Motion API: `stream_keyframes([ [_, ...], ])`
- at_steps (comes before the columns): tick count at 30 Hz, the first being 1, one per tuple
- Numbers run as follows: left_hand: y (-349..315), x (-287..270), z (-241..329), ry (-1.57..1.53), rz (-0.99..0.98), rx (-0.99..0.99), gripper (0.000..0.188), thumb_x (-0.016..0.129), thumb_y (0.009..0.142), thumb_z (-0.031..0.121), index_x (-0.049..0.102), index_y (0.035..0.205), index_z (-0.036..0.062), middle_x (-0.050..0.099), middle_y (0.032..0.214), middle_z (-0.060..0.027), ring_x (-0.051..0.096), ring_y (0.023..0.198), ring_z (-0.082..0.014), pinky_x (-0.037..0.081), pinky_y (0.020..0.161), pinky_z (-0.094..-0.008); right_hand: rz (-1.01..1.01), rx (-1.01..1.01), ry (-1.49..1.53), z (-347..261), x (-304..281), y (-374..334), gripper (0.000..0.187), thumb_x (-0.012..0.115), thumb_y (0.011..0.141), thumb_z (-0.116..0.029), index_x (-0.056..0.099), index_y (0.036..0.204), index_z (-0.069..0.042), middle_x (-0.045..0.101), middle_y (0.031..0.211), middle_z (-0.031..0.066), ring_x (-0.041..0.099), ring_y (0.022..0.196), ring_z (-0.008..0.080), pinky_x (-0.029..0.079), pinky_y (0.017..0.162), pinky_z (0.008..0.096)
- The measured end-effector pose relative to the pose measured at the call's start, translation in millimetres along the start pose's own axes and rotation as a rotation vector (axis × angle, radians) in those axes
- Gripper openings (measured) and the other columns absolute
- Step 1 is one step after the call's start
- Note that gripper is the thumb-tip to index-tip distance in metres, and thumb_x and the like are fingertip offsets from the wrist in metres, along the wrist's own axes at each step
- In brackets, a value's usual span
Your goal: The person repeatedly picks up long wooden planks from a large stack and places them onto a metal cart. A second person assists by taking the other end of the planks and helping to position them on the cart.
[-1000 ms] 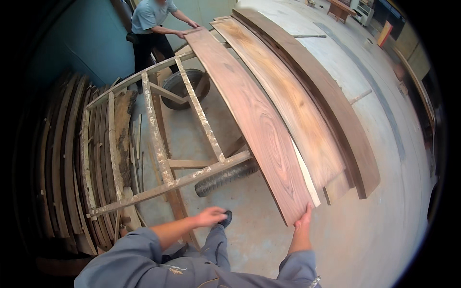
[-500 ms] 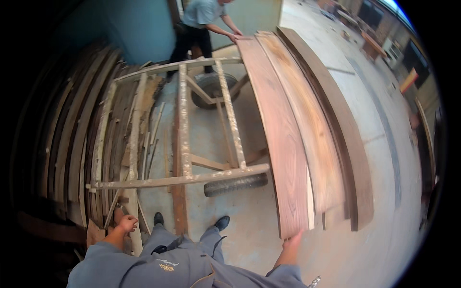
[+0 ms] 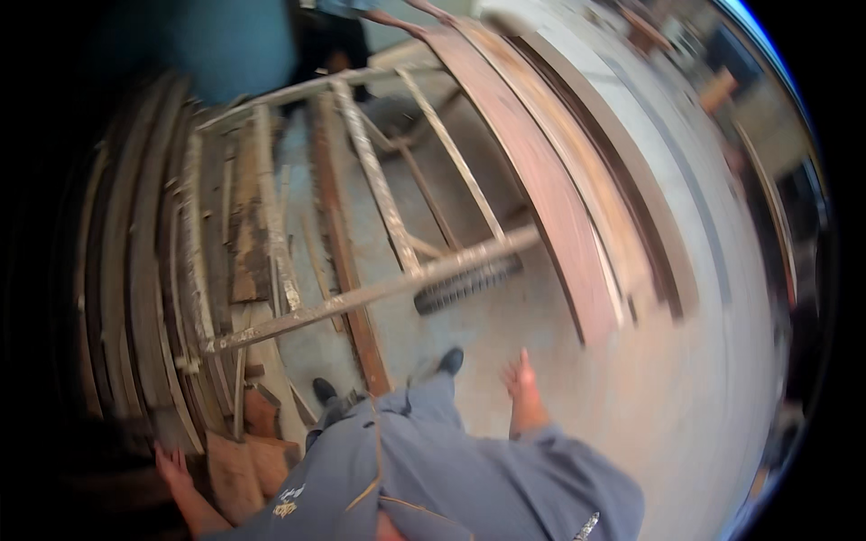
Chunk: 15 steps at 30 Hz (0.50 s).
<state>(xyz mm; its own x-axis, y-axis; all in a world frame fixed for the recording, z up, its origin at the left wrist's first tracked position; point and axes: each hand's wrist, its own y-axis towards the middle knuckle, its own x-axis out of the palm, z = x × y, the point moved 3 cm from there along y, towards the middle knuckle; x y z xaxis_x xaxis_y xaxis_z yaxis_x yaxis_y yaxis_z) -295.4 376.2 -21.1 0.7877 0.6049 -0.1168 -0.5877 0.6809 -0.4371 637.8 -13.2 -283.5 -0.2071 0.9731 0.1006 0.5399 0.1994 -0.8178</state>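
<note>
Grey flr (image 3: 672,397) w/ a worn, pale cart frame (image 3: 451,262) standing on it, rungs btwn 2 long rails; near tyre (image 3: 469,284) on the flr. At cart's R end, side by side & crosswise to the rails: reddish plank (image 3: 541,180), tan plank (image 3: 586,180), thick dk brown board (image 3: 642,189), all blurred. Below frame, on flr: long brown timber (image 3: 336,216). To L, pile of long dk boards (image 3: 140,252); short offcuts (image 3: 236,469) nr bottom L.

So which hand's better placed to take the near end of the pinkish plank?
Right, probably: the right hand looks empty, fingers spread, close to the near end of the pinkish plank. The left hand is far left, by the stacked boards.
</note>
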Motion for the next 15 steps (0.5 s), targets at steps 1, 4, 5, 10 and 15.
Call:
stream_keyframes([
  [1, 8, -16, 12, -0.071, 0.023, -0.001, 0.076, 0.059, 0.104, 0.048, 0.025, 0.166, 0.0207, 0.017, 0.171, -0.0164, 0.035, 0.151, -0.034, 0.036, 0.122, -0.0425, 0.003, 0.0, 0.014, 12, 12, -8, 0.101, 0.058, 0.099, -0.062, 0.012, 0.164, -0.002, 0.02, 0.169, 0.0251, 0.031, 0.152, 0.0427, 0.035, 0.12, 0.057],
  [4, 1, -16, 82, -0.243, 0.046, 0.116, 0.093, 0.058, 0.102, 0.056, 0.005, 0.167, 0.0155, 0.007, 0.172, -0.0179, 0.034, 0.152, -0.0367, 0.033, 0.124, -0.0437, 0.033, 0.058, 0.022, 68, 62, -54, 0.091, 0.056, 0.102, -0.058, 0.018, 0.163, -0.002, 0.028, 0.166, 0.0249, 0.04, 0.147, 0.0426, 0.042, 0.115, 0.0562],
  [5, 16, -41, 94, -0.313, 0.094, 0.113, 0.099, 0.057, 0.101, 0.059, -0.002, 0.167, 0.0132, 0.004, 0.173, -0.0181, 0.033, 0.152, -0.0375, 0.033, 0.124, -0.044, 0.025, 0.116, -0.021, 90, 73, -75, 0.09, 0.057, 0.102, -0.057, 0.019, 0.163, -0.003, 0.03, 0.165, 0.0246, 0.042, 0.146, 0.0424, 0.043, 0.114, 0.0559],
  [10, 58, -83, 155, -0.555, 0.129, 0.241, 0.095, 0.057, 0.101, 0.059, 0.004, 0.161, 0.0067, 0.011, 0.166, -0.0191, 0.041, 0.143, -0.0374, 0.04, 0.118, -0.0441, -0.15, 0.205, -0.371, 143, 147, -139, 0.07, 0.062, 0.102, -0.048, 0.041, 0.152, -0.004, 0.051, 0.151, 0.0206, 0.059, 0.127, 0.0397, 0.053, 0.101, 0.0543],
  [15, 117, -144, 178, -0.589, 0.193, 0.274, 0.082, 0.056, 0.102, 0.055, 0.015, 0.154, 0.0065, 0.021, 0.156, -0.0178, 0.045, 0.135, -0.0355, 0.043, 0.112, -0.043, -0.323, 0.228, -0.781, 152, 192, -168, 0.065, 0.067, 0.1, -0.043, 0.048, 0.148, -0.003, 0.057, 0.144, 0.0183, 0.064, 0.121, 0.0371, 0.055, 0.097, 0.0524],
])
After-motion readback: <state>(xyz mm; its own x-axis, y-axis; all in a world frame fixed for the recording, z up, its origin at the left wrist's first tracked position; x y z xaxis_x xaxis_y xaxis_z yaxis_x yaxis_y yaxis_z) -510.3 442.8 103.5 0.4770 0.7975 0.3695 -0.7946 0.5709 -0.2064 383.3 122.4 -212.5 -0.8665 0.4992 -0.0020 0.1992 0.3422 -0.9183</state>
